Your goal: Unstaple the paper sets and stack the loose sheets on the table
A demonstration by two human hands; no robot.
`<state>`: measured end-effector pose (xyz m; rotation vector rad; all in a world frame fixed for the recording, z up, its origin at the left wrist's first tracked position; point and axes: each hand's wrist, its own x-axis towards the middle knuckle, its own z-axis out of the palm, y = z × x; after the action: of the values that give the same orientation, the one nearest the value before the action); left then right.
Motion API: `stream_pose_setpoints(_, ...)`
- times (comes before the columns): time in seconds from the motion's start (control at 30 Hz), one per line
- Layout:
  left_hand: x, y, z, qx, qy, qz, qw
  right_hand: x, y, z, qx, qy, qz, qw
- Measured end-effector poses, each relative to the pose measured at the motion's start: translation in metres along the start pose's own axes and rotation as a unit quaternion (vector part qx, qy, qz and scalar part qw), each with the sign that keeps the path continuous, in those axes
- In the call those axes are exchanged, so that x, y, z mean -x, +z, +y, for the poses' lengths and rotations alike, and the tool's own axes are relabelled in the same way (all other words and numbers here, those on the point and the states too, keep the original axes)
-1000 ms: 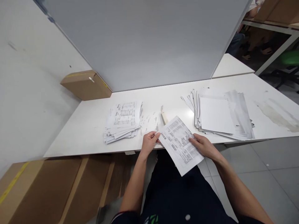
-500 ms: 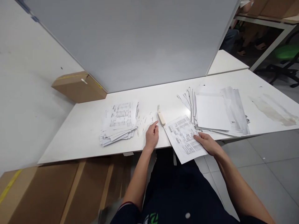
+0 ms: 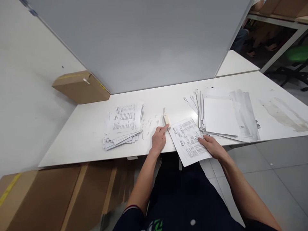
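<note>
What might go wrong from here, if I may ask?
The printed sheet overhangs the table, gripped by the right hand, so it could shift. The left hand has its index fingertip at the small cream tool, and might nudge it askew. The fanned pile of papers could slide if bumped.

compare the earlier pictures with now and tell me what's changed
The left hand has let go of the printed sheet, and its index finger now reaches the small cream device. The sheet has shifted forward and rightward, its corner at the device's near end. The right hand still holds it; both paper stacks stayed put.
</note>
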<state>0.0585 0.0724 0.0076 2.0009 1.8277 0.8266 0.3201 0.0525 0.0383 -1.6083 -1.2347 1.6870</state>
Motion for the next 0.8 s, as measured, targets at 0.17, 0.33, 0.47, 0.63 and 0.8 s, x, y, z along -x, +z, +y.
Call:
stream_pose_setpoints(0.17,0.000,0.001,-0.001,-0.007,0.004,0.006,1.000,0.006,-0.006,0.000,0.004,0.005,-0.001,1.000)
stream_pose_setpoints(0.33,0.000,0.000,0.000,0.000,0.003,0.003,1.000,0.015,-0.018,0.000,-0.073,0.054,-0.089,0.992)
stream_pose_setpoints(0.47,0.000,-0.001,-0.001,0.012,0.001,-0.003,1.000,0.009,-0.015,0.002,-0.094,0.057,-0.093,0.990)
stream_pose_setpoints(0.63,0.000,-0.002,-0.001,0.023,0.006,-0.001,1.000,-0.007,-0.006,0.008,-0.065,0.038,-0.059,0.995)
stream_pose_setpoints(0.8,0.000,-0.002,-0.001,0.013,0.002,-0.003,1.000,-0.012,-0.003,0.009,-0.032,0.014,-0.034,0.999)
